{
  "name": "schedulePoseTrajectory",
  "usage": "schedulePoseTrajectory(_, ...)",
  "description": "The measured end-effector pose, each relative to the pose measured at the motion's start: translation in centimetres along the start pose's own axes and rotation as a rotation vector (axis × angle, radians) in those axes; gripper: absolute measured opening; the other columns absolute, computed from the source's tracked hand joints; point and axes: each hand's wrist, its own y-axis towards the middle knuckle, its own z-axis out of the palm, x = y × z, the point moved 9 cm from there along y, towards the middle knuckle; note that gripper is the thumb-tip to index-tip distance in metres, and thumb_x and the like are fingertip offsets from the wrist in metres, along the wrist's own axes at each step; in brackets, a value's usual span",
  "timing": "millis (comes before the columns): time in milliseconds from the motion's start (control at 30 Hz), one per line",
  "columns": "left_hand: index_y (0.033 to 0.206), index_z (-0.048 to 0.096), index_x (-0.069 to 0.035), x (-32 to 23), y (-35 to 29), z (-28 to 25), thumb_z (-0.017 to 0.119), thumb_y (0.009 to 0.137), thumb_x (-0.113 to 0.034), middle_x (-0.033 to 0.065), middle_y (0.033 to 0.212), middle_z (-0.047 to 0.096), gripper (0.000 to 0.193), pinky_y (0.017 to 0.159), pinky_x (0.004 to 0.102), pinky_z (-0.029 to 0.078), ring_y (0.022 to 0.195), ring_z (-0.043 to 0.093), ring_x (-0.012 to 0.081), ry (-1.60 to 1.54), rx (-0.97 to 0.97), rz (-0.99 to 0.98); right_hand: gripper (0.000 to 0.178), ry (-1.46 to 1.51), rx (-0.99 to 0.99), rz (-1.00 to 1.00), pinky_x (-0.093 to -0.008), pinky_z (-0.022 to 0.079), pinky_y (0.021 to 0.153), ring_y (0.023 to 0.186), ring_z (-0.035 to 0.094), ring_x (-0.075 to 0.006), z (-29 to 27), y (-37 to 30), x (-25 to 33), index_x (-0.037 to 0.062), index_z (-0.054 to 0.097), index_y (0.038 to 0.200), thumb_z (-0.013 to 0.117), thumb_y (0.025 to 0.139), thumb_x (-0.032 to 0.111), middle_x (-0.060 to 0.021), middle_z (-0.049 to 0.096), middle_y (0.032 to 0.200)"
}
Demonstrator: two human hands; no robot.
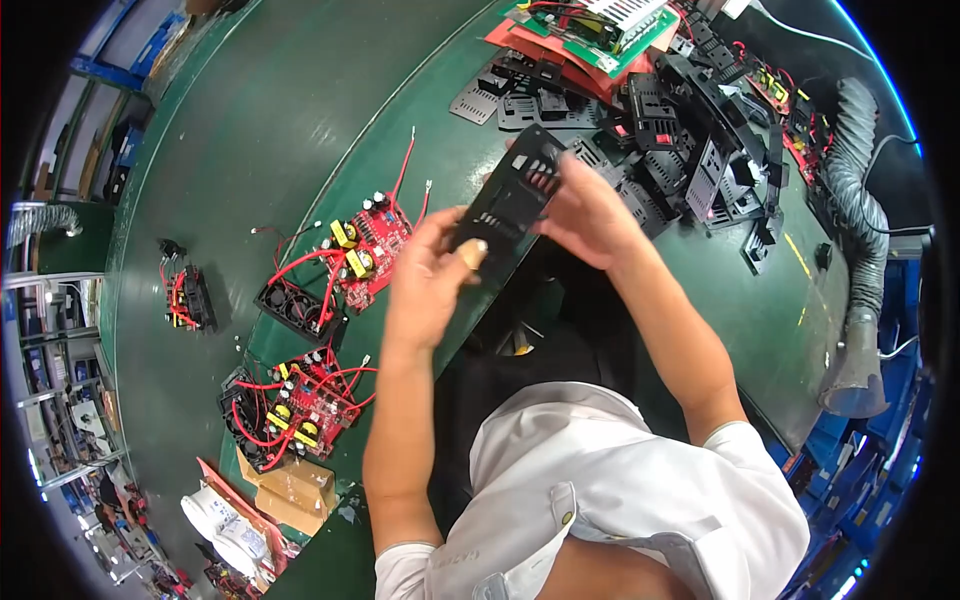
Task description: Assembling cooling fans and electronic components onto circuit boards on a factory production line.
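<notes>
Over the near edge of the green bench, I hold up a flat black slotted panel (510, 195), tilted up to the right. My left hand (430, 270) grips its lower left end, and a yellowish cover sits on that thumb. At the panel's upper right edge is my right hand (590, 215), slightly blurred, its fingers curled against the panel and partly hidden behind it. Left of my left hand lies a red circuit board (368, 245) with yellow parts and red wires. A black fan (297, 308) rests beside it.
Black and grey slotted metal parts (660, 150) are heaped at the back right, beside green boards on orange sheets (575, 50). Another red board (310, 405) lies near left, with cardboard (290, 490) below it. A ribbed grey hose (860, 200) stands at the right edge.
</notes>
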Motion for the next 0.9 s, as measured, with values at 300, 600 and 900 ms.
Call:
schedulePoseTrajectory(300,0.119,0.067,-0.005,-11.7,6.0,1.6,0.066,0.085,-0.012,0.0143,0.093,0.067,0.034,0.079,0.0368,0.052,0.084,0.065,0.0301,0.769,0.26,0.52,0.048,-0.324,0.202,0.247,-0.0322,0.055,0.085,0.095,0.068,-0.0198,4.3,0.6,-1.8,-0.0005,0.047,0.138,0.058,0.102,0.03,-0.0145,0.067,0.116)
schedulePoseTrajectory(600,0.1,0.063,0.001,-3.9,8.1,-1.0,0.06,0.085,-0.004,0.0276,0.096,0.069,0.017,0.08,0.0551,0.054,0.095,0.066,0.0489,1.568,-0.062,0.046,0.033,-0.004,-0.092,0.158,-0.0388,0.057,0.087,0.105,0.066,-0.0266,-1.8,6.1,-2.1,0.0002,0.047,0.13,0.048,0.105,0.022,-0.0198,0.064,0.122)
schedulePoseTrajectory(900,0.113,0.072,-0.003,-2.7,10.4,-5.0,0.068,0.088,-0.009,0.0077,0.099,0.07,0.026,0.079,0.0281,0.052,0.088,0.068,0.0145,0.555,-0.109,0.204,0.032,-0.066,-0.106,0.107,-0.0328,0.055,0.078,0.091,0.065,-0.0189,-1.0,8.5,-2.8,0.0062,0.05,0.128,0.05,0.104,0.028,-0.0135,0.066,0.113)
